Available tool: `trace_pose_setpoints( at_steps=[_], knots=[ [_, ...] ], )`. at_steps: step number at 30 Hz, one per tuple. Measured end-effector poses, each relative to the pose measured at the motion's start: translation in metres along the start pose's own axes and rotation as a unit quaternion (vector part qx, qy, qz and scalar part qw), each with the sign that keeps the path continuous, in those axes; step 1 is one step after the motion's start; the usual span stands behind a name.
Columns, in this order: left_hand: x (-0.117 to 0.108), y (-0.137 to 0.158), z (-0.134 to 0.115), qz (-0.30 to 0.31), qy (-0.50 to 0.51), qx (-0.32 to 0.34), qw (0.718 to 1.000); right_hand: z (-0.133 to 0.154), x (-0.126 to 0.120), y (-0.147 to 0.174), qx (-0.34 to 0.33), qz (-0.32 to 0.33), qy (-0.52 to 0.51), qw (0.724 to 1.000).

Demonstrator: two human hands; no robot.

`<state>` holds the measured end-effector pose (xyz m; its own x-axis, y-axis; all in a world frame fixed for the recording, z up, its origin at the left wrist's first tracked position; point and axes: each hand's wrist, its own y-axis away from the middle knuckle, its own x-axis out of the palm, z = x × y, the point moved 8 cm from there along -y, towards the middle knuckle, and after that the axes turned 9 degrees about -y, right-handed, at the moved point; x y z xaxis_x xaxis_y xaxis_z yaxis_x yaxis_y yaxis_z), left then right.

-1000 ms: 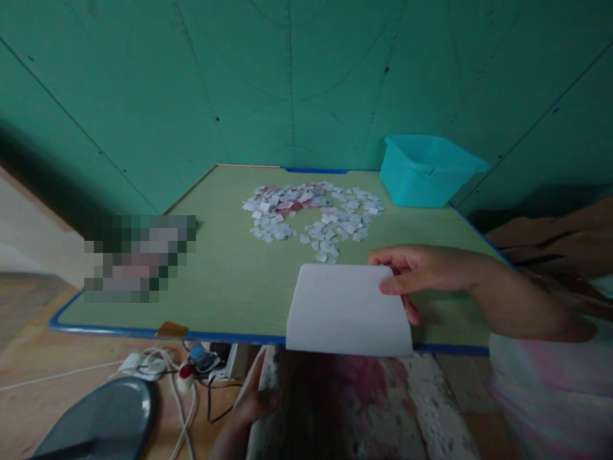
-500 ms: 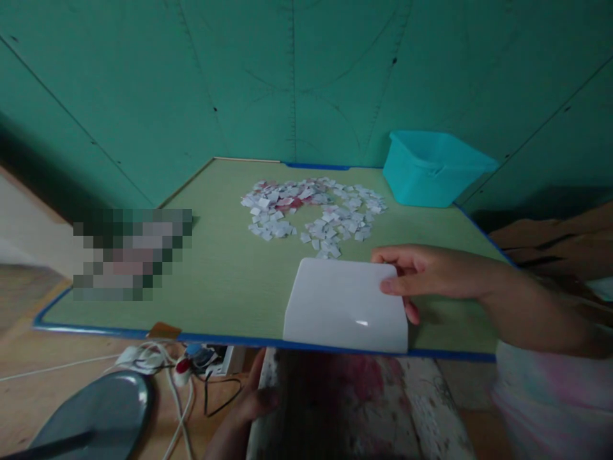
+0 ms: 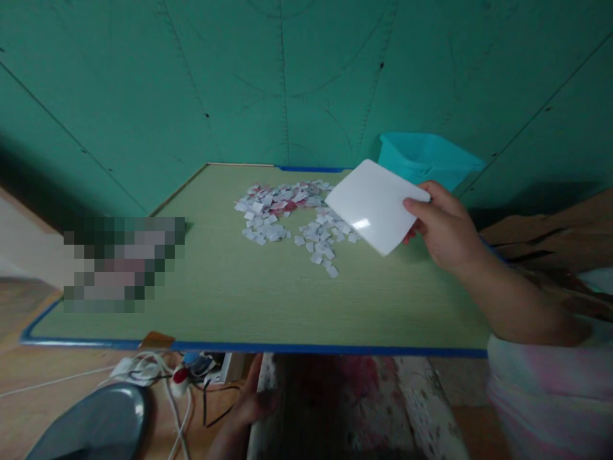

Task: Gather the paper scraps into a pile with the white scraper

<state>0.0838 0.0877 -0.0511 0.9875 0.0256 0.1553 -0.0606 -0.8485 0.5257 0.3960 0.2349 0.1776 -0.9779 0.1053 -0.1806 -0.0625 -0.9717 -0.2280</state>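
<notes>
My right hand [image 3: 445,220] is closed on the right corner of a thin, glossy white sheet [image 3: 373,204] with rounded corners, thumb on top. The sheet is tilted above the right part of a pile of small cut paper pieces [image 3: 263,211], mostly white with some pink and red ones, and hides some of them. Below the table's front edge, my left hand [image 3: 249,399] grips the left side of a stained white box [image 3: 416,402], which looks like a drawer; part of its fingers is hidden.
The green tabletop [image 3: 201,287] has a blue edge and stands against a green wall. An open turquoise bin [image 3: 424,160] stands at the back right. A pixelated item lies at the left. Cables [image 3: 167,370] and a dark round base [image 3: 96,425] are on the floor, lower left.
My right hand has lifted the white sheet from the table's front edge, moving it up, back and to the right and turning it. My left hand stays in place.
</notes>
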Motion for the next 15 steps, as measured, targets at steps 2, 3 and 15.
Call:
trace_pose_setpoints(
  at_steps=[2,3,15],
  knots=[
    [0.001,0.0,0.0,-0.011,0.042,0.016,0.999,0.002,0.004,0.004,0.001,0.018,0.045,0.999],
    [0.003,0.001,0.001,-0.013,0.065,0.022,0.998,0.004,0.007,0.007,0.005,0.026,0.063,0.998],
    [0.002,0.002,0.017,-0.005,0.069,-0.006,0.998,0.011,-0.03,0.0,0.0,-0.107,0.136,0.985]
  ],
)
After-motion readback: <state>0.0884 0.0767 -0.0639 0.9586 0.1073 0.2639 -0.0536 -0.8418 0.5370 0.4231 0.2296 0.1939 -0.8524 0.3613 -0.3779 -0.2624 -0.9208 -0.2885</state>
